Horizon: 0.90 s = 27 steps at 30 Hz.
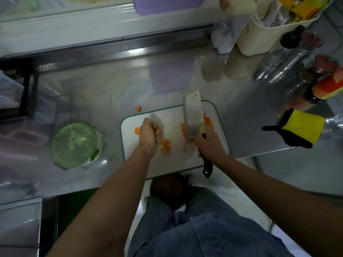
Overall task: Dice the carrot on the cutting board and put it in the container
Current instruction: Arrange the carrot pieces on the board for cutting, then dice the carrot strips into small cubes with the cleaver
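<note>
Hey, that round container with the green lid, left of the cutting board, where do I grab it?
Likely the clear side wall under the green lid, reached from the right with the left hand, since the right hand holds the cleaver. The container stands upright, that wall faces the cutting board, and the clip tab looks too small to hold.

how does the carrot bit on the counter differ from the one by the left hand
The counter piece lies off the cutting board, beyond its far edge; the board piece lies on it, beside the left hand. The counter piece looks chunky, the board piece a curved half-slice. Both are orange and undiced.
</note>
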{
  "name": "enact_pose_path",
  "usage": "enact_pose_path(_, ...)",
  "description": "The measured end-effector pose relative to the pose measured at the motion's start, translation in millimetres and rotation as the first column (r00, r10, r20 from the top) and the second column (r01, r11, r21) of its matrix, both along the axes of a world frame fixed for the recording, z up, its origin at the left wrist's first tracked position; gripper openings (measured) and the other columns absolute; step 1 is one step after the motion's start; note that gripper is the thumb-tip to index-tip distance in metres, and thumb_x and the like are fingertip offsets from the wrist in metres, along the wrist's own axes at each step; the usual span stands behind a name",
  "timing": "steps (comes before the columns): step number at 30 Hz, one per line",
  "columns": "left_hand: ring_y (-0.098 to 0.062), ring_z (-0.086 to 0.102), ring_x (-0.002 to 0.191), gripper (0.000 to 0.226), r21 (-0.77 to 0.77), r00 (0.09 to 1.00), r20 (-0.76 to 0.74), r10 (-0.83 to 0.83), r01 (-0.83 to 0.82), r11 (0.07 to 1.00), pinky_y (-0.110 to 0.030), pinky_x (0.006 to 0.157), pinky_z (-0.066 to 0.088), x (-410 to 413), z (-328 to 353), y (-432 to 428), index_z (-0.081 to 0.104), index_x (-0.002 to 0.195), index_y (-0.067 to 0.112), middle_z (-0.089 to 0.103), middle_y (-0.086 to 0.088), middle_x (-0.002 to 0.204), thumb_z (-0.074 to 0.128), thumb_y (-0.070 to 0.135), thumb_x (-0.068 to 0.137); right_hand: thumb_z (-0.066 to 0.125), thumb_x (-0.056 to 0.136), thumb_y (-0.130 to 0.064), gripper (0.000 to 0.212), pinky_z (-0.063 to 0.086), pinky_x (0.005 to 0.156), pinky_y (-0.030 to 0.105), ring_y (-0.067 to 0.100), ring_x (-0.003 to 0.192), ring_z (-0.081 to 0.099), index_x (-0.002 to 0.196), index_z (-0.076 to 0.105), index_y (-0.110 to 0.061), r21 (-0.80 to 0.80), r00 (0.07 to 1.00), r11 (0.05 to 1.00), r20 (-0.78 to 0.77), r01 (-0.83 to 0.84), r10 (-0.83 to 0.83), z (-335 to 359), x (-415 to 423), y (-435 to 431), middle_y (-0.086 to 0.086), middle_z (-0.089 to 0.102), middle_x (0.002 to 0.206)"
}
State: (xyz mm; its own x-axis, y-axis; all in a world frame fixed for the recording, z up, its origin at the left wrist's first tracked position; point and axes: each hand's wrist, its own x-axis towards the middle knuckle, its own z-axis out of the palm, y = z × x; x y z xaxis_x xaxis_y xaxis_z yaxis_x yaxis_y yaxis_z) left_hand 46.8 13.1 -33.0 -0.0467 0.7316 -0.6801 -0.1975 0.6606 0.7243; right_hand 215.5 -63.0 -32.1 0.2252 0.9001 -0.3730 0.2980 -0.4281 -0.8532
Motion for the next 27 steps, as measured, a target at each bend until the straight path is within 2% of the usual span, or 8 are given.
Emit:
enact_pose_path(3,-0.011,0.019,0.037,0.031,0.051,0.996,0.059,0.066,-0.069,0.996,-0.02,0.036,0.014,-24.2,0.0,-7.6,0.031,0.062,0.02,0.033,0.004,0.045,0.028,0.016,0.093,0.047,0.097,-0.019,0.025,0.045,0.042,0.026,0.013,0.041,0.05,0.121,0.047,-0.015,0.004,0.998,0.998,-0.001,-0.063,0.063,0.0,-19.6,-4.1,0.008,0.052,0.062)
enact_pose_path(6,-0.009,0.025,0.036,0.034,0.038,0.992,0.083,0.092,-0.095,0.995,-0.019,0.032,0.016,-41.9,-4.4,-17.8,0.045,0.065,0.018,0.043,0.001,0.051,0.032,0.018,0.097,0.049,0.098,-0.024,0.031,0.045,0.042,0.029,0.021,0.045,0.05,0.126,0.044,-0.011,-0.009,0.996,0.996,-0.023,-0.088,0.088,-1.6,-38.3,-12.1,0.015,0.052,0.063)
enact_pose_path(9,-0.008,0.032,0.038,0.029,-0.041,0.988,0.121,0.1,-0.096,0.995,-0.018,0.029,0.018,-54.4,-13.8,-27.2,0.059,0.085,0.012,0.048,0.001,0.056,0.037,0.023,0.1,0.048,0.098,-0.022,0.025,0.049,0.045,0.045,0.028,0.047,0.049,0.116,0.047,-0.005,0.026,0.99,0.99,0.032,-0.138,0.137,-6.0,-56.2,-21.4,0.02,0.051,0.059)
enact_pose_path(11,-0.008,0.033,0.039,0.027,-0.094,0.988,0.118,0.102,-0.091,0.991,-0.017,0.029,0.02,-59.3,-17.0,-32.1,0.057,0.081,0.013,0.047,0.002,0.059,0.039,0.025,0.099,0.047,0.096,-0.015,0.019,0.05,0.054,0.053,0.028,0.051,0.049,0.109,0.047,0.0,0.015,0.982,0.984,0.079,-0.176,0.174,-9.3,-67.3,-29.0,0.022,0.052,0.065)
enact_pose_path(13,-0.008,0.032,0.037,0.031,-0.131,0.991,0.086,0.099,-0.087,0.987,-0.016,0.029,0.02,-61.3,-17.6,-37.4,0.053,0.073,0.016,0.046,0.002,0.057,0.04,0.027,0.099,0.047,0.094,-0.012,0.012,0.047,0.059,0.049,0.027,0.059,0.048,0.097,0.046,-0.001,0.016,0.969,0.977,0.127,-0.214,0.21,-13.6,-77.3,-37.1,0.021,0.051,0.072)
enact_pose_path(18,-0.01,0.035,0.039,0.024,-0.114,0.994,0.012,0.105,-0.103,0.988,-0.018,0.032,0.023,-56.1,-10.8,-47.2,0.055,0.078,0.012,0.05,-0.003,0.057,0.045,0.018,0.098,0.048,0.095,-0.013,0.005,0.03,0.047,0.026,0.011,0.051,0.04,0.092,0.044,-0.011,0.057,0.949,0.967,0.214,-0.247,0.23,-20.1,-87.4,-51.2,-0.001,0.043,0.062)
enact_pose_path(23,-0.012,0.041,0.045,0.016,-0.088,0.994,-0.102,-0.03,0.021,0.996,-0.018,0.035,0.029,-44.5,-9.1,-46.2,0.057,0.09,0.008,0.054,-0.007,0.065,0.044,0.013,0.097,0.049,0.093,-0.01,0.024,0.029,0.05,0.031,0.016,0.052,0.043,0.116,0.048,-0.002,0.045,0.935,0.99,0.336,-0.137,0.114,-21.2,-59.2,-43.8,0.001,0.045,0.06)
enact_pose_path(27,-0.016,0.048,0.056,0.022,0.019,0.955,-0.255,-0.154,0.164,0.986,-0.021,0.046,0.043,-29.8,-13.3,-42.6,0.057,0.085,0.007,0.056,-0.01,0.07,0.042,0.014,0.099,0.05,0.095,-0.016,0.018,0.029,0.053,0.034,0.027,0.058,0.048,0.102,0.046,0.0,0.038,0.918,0.996,0.392,-0.078,0.057,-22.1,-25.5,-27.4,0.005,0.047,0.062)
